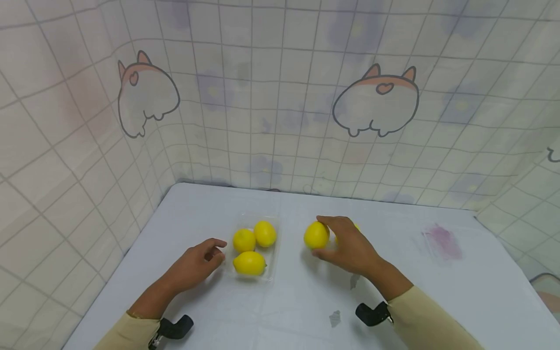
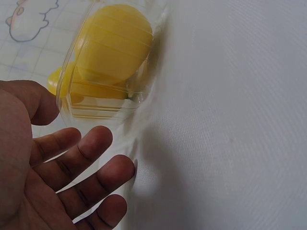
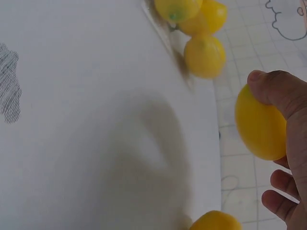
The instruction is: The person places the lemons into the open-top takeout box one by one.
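Note:
A clear plastic tray (image 1: 272, 266) on the white table holds three yellow lemons (image 1: 250, 263). Close to its left side is my left hand (image 1: 194, 265), fingers loosely bent with nothing held; the left wrist view has the thumb and fingertips near the tray's wall (image 2: 96, 108). My right hand (image 1: 350, 248) grips another lemon (image 1: 316, 235) between thumb and fingers, right of the tray. The right wrist view shows this lemon (image 3: 261, 124) raised above the table. One more lemon (image 3: 216, 221) lies on the table, mostly hidden behind the right hand in the head view.
Patterned cloth (image 1: 288, 97) hangs behind the table and along its sides. The white tabletop (image 1: 297, 311) bears a pinkish stain (image 1: 444, 241) at the right and small grey patches (image 1: 334, 318) near the front. Black camera mounts (image 1: 372, 314) stick out from both wrists.

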`<state>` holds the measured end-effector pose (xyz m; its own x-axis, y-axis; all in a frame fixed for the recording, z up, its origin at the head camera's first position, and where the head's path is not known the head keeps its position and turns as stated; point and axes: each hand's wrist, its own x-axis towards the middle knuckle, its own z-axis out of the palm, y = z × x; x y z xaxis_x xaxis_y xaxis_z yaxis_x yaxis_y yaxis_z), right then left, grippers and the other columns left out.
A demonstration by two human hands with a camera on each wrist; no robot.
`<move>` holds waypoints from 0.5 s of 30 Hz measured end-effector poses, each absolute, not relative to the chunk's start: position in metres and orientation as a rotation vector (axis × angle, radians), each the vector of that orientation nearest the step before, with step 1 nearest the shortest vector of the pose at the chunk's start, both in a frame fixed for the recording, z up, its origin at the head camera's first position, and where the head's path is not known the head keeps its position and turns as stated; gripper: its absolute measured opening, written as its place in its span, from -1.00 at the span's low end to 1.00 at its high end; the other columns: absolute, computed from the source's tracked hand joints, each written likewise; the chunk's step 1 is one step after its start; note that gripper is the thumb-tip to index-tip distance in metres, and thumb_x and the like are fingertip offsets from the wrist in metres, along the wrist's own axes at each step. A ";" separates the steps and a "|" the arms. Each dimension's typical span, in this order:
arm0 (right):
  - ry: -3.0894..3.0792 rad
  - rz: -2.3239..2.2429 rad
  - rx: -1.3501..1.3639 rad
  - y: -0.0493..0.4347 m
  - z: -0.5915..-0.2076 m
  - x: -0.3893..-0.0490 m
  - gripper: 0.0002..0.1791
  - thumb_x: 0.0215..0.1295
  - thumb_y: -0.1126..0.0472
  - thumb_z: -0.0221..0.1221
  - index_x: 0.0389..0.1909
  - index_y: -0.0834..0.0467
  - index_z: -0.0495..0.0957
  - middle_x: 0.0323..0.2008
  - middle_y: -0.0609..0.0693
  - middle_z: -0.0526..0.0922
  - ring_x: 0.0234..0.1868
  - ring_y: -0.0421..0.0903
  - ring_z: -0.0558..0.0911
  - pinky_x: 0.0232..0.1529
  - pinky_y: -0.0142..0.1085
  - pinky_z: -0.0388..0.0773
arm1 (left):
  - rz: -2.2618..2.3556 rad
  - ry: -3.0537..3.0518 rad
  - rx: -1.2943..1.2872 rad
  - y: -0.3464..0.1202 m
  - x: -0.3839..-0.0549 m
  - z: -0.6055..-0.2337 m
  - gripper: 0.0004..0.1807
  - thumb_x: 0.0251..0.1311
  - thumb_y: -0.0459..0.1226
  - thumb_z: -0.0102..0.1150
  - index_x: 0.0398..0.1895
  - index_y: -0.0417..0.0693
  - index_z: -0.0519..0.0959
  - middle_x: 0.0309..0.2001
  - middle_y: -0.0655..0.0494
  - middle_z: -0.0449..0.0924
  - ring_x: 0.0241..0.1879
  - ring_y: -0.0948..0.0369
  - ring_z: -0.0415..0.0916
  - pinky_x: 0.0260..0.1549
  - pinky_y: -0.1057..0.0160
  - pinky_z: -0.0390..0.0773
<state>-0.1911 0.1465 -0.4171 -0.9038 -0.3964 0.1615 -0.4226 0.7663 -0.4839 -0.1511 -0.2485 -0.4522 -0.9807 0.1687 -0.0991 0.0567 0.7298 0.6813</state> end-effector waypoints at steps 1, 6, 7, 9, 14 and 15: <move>-2.911 0.814 0.677 0.143 -0.417 -0.191 -0.08 0.11 -0.12 0.51 0.47 0.05 0.37 0.36 -0.01 0.46 0.38 0.06 0.38 0.34 0.07 0.36 | 1.088 2.776 0.184 -0.249 -0.151 -0.452 -0.62 0.48 -0.13 0.13 0.28 0.00 0.53 -0.05 0.18 0.65 -0.06 0.17 0.56 -0.17 0.13 0.58; -2.954 0.797 0.677 0.127 -0.418 -0.192 -0.05 0.10 -0.16 0.51 0.49 0.00 0.35 0.39 -0.04 0.43 0.41 0.02 0.36 0.35 0.02 0.36 | 1.094 2.775 0.175 -0.248 -0.151 -0.451 -0.62 0.48 -0.13 0.14 0.28 0.00 0.53 -0.05 0.17 0.64 -0.07 0.17 0.56 -0.19 0.15 0.58; -2.959 0.796 0.678 0.124 -0.418 -0.192 -0.05 0.10 -0.16 0.51 0.49 -0.01 0.35 0.39 -0.04 0.43 0.41 0.02 0.36 0.35 0.01 0.36 | 1.095 2.774 0.172 -0.247 -0.150 -0.451 -0.62 0.48 -0.13 0.14 0.28 0.00 0.53 -0.05 0.17 0.64 -0.07 0.17 0.55 -0.19 0.15 0.58; -2.964 0.793 0.688 0.118 -0.417 -0.192 -0.05 0.10 -0.16 0.51 0.49 -0.01 0.35 0.39 -0.05 0.43 0.40 0.00 0.36 0.35 0.00 0.36 | 1.092 2.774 0.165 -0.247 -0.150 -0.450 -0.62 0.48 -0.14 0.14 0.28 0.01 0.53 -0.06 0.17 0.64 -0.08 0.17 0.55 -0.21 0.16 0.58; -2.962 0.803 0.728 0.105 -0.416 -0.192 -0.05 0.10 -0.18 0.50 0.49 -0.02 0.35 0.38 -0.08 0.44 0.40 -0.03 0.37 0.36 -0.05 0.36 | 1.086 2.775 0.162 -0.246 -0.150 -0.450 -0.62 0.48 -0.13 0.13 0.28 0.00 0.52 -0.05 0.17 0.65 -0.07 0.17 0.56 -0.18 0.13 0.59; -2.962 0.802 0.733 0.103 -0.416 -0.192 -0.06 0.11 -0.18 0.50 0.49 -0.03 0.35 0.38 -0.09 0.44 0.39 -0.04 0.37 0.37 -0.05 0.35 | 1.086 2.775 0.163 -0.246 -0.150 -0.450 -0.62 0.48 -0.13 0.13 0.28 0.00 0.53 -0.05 0.17 0.65 -0.06 0.16 0.56 -0.17 0.12 0.59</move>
<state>-0.1921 0.1029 -0.4164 -0.8919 -0.4396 0.1058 -0.4329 0.7627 -0.4805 -0.1498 -0.2463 -0.4497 -0.9817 0.1580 -0.1065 0.0437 0.7309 0.6810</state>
